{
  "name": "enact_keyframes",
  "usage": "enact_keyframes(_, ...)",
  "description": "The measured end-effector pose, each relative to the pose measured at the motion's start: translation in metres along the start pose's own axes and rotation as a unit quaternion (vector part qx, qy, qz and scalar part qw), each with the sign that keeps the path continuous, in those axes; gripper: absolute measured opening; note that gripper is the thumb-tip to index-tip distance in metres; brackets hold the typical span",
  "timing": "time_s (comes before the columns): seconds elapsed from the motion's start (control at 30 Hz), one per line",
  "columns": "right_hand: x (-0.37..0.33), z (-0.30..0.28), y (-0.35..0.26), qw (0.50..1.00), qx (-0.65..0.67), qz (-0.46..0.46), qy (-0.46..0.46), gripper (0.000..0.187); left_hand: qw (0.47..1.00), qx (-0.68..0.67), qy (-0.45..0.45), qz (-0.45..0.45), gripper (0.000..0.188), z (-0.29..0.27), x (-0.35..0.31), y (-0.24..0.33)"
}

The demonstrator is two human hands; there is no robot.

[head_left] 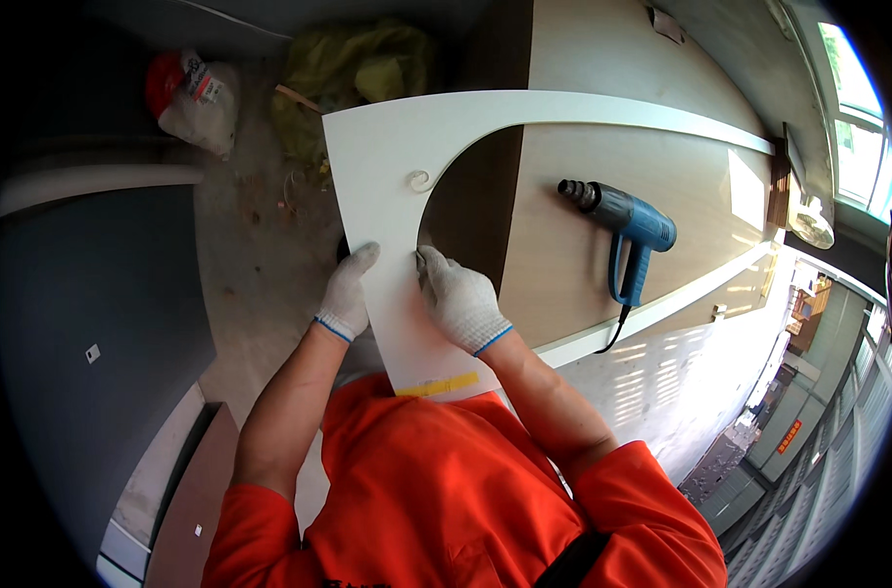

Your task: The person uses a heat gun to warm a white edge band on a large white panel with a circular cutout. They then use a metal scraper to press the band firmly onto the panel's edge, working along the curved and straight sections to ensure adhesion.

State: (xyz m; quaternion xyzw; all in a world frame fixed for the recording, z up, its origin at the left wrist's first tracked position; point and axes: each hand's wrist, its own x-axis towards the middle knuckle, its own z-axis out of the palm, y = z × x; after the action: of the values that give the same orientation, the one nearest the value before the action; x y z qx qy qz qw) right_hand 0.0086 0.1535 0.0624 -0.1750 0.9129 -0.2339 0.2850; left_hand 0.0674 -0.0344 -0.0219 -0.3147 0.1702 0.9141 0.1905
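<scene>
Left hand [346,294], gloved, grips the outer edge of the white arched panel [392,167]; right hand [462,299] presses its fingers closed on the inner curved edge. Panel overhangs the bench [563,274]. Advised: steady support, even pressure along the curve. Blue heat gun [627,235] lies near.

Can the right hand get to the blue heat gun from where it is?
Probably yes. The right hand rests on the white arched panel; the heat gun lies in the open on the wooden board, nothing between them.
</scene>
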Motion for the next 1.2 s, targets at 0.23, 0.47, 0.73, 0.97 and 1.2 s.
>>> enact_keyframes(0.23,-0.002,0.003,0.009,0.998,-0.044,-0.026,-0.033,0.035,0.999,-0.002,-0.039,-0.021,0.063,0.001,0.002,0.000)
enact_keyframes(0.47,-0.015,0.000,0.008,0.993,-0.092,-0.058,-0.054,0.031,0.997,-0.015,-0.062,-0.039,0.059,0.003,0.004,0.002)
enact_keyframes(0.73,-0.052,-0.017,0.027,0.973,-0.135,-0.109,-0.151,0.023,0.998,0.051,-0.041,-0.012,0.075,0.011,-0.001,0.005)
enact_keyframes(0.97,0.016,-0.014,0.004,0.996,0.066,0.058,-0.027,0.034,1.000,-0.023,-0.011,-0.006,0.066,-0.002,0.002,-0.001)
enact_keyframes(1.2,0.026,-0.013,0.003,0.996,-0.016,0.000,-0.093,0.040,0.999,-0.034,-0.021,-0.001,0.056,0.002,0.001,-0.001)
